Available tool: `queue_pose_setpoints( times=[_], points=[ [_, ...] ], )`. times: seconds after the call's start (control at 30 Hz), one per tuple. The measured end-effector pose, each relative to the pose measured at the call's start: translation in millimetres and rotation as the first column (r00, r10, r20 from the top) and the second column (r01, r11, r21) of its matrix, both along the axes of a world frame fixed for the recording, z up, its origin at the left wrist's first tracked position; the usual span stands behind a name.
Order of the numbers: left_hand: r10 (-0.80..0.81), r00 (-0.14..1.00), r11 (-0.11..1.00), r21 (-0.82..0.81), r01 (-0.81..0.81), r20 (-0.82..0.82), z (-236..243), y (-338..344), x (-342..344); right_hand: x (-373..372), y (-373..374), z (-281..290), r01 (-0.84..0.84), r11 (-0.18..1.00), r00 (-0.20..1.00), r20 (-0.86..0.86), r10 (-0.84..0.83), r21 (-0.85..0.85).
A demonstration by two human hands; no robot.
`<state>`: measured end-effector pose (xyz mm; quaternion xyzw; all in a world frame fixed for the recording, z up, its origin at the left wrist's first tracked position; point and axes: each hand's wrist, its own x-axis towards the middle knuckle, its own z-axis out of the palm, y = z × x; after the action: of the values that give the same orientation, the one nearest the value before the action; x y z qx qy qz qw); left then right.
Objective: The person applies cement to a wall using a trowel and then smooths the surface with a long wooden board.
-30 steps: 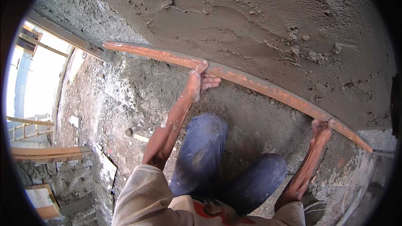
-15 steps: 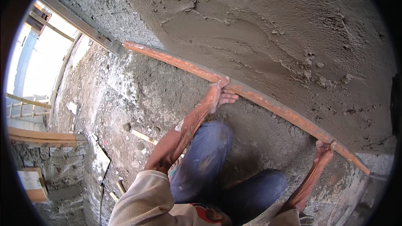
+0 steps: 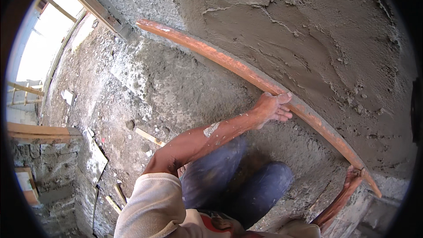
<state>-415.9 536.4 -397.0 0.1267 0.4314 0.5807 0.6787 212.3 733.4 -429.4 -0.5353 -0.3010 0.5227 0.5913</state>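
Observation:
A long, reddish wooden straightedge (image 3: 216, 54) slants from upper left to lower right, its far edge against the wet grey plaster (image 3: 282, 44) of the wall. My left hand (image 3: 272, 109) grips it a little right of its middle, thumb over the top and fingers at the near side. Close to its lower right end my right hand (image 3: 354, 177) is closed around it, with part of those fingers hidden. Dried mortar spots the left forearm.
My bent knees (image 3: 264, 185) in blue trousers are below the straightedge. Rubble, a wood strip (image 3: 150, 137) and a pale broken board (image 3: 94, 158) litter the ground at left. A timber post (image 3: 90, 4) edges the wall beside a bright opening. A wooden beam (image 3: 42, 132) juts in at far left.
The straightedge slants more steeply in view, its left end higher and its right end lower. My left hand has moved right and sits nearer its right end. The view has shifted too.

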Motion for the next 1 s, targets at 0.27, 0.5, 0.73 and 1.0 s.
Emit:
queue_pose_setpoints(
  times=[0.27,0.5,0.73,1.0],
  points=[
    [0.149,0.973,0.981,-0.096,-0.168,-0.178,-63.7,-34.2,-124.5,-177.7,-67.8,-60.5,-0.044,0.993,0.995,-0.091,0.034,-0.107],
    [0.299,0.919,0.921,-0.172,-0.348,-0.257,-70.7,-49.0,-150.1,-250.2,-93.2,-37.7,-0.143,0.984,0.986,-0.103,0.132,-0.106],
    [0.068,0.99,0.99,-0.112,-0.081,-0.121,-29.2,-6.3,-30.6,-68.0,-30.3,-14.2,0.025,0.999,1.0,0.011,-0.024,-0.047],
    [0.124,0.987,0.979,-0.148,-0.138,-0.1,-92.4,-37.8,-127.9,-196.3,-76.5,-57.8,0.001,0.994,1.0,-0.027,-0.004,-0.108]
  ],
)
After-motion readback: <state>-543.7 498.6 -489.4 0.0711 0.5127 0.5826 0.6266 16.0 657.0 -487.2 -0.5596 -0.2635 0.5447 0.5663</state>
